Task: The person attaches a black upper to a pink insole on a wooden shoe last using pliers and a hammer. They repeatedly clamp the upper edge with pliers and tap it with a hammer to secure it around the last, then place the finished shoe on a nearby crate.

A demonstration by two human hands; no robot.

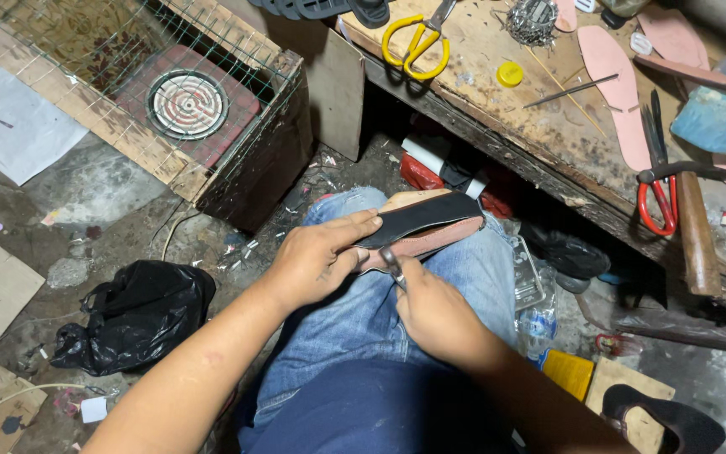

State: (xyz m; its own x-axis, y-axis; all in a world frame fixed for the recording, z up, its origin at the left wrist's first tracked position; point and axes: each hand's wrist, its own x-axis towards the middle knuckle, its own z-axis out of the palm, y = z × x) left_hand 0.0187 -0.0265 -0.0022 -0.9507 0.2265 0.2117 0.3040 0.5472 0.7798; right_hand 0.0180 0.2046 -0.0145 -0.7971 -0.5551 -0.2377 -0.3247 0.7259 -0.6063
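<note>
We have the flat black-topped, pinkish-edged shoe sole [426,225] resting on our knee, just below the worn wooden workbench [497,109]. Left hand [317,256] clamps it, fingers curled over the near end. Right hand [434,307] is closed tight on a small metal tool [391,262] touching the sole's edge. Best to keep the sole pinned flat and work in short strokes away from our left thumb.

We had only one view, from a camera worn on the head. It looked steeply down over our own lap, close to the left hand [317,256] and right hand [432,311] at the middle of the frame. The workbench [539,126] ran across the upper right corner, and the floor [102,210] filled the left side.
</note>
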